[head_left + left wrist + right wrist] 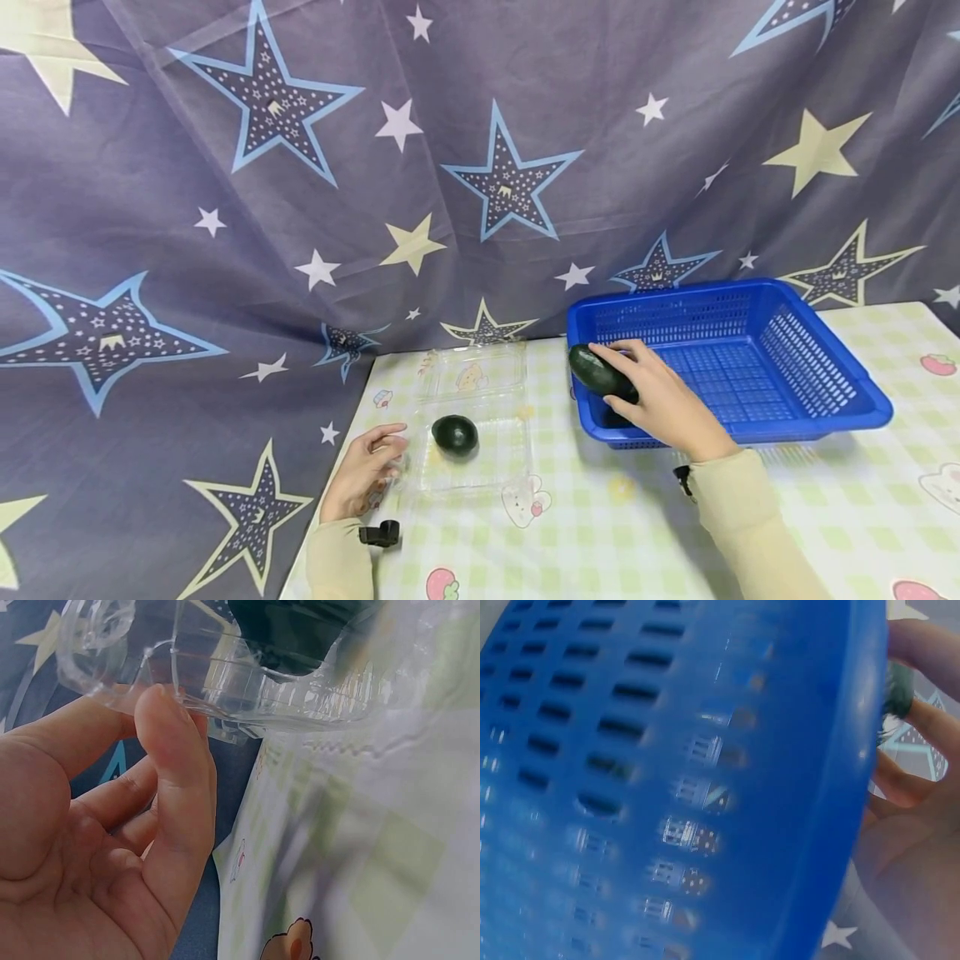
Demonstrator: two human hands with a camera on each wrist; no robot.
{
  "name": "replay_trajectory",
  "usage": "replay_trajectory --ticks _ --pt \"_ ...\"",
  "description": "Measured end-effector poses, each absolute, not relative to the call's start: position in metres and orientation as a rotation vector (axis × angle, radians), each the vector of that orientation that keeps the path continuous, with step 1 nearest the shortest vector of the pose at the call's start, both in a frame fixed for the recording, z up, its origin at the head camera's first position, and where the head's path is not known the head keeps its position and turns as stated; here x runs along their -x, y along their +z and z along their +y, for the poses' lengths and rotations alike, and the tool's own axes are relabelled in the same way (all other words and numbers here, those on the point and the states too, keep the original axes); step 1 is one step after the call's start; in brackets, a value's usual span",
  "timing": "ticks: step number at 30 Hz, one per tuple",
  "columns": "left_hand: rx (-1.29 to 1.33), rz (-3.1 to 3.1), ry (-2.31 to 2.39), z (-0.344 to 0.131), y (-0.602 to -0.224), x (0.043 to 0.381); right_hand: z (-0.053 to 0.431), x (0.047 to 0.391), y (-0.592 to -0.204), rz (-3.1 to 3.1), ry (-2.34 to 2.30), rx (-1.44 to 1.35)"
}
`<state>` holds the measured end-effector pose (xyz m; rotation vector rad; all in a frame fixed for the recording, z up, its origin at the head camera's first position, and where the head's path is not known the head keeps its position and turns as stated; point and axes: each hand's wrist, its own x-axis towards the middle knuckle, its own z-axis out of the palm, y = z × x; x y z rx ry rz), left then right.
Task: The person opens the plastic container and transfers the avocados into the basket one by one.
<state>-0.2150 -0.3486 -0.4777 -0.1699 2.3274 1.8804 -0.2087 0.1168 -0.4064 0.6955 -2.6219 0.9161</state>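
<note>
gripping the fruit (pixel 595 367), the right hand (pixel 666 402) should hold it clear of the basket (pixel 862 408); whether the left hand (pixel 363 473) pinches the box (pixel 501 454) is unclear

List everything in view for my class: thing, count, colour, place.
Tablecloth: 1, white-green, foreground
Starry curtain: 1, grey-purple, background
Basket: 1, blue, tablecloth's right side
Container: 1, clear, left of basket
Resting avocado: 1, dark green, in container
Held avocado: 1, dark green, basket's left side
Dark shape: 1, blackish, inside basket, unclear
Wrist devices: 2, black, on wrists
Sleeves: 2, pale, forearms
Left hand: 1, beside container
Right hand: 1, gripping held avocado
</note>
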Motion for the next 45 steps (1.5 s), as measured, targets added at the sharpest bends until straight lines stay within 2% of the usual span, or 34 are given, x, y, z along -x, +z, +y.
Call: replay_trajectory --ticks 26,45 --pt "0.191 2.291 1.923 -0.349 -0.479 0.215 0.176 0.205 -0.411 -2.781 0.816 -0.504" --pt "0.151 2.341 1.89 -0.349 -0.481 0.216 0.195 0.215 -0.423 -2.991 0.819 -0.38"
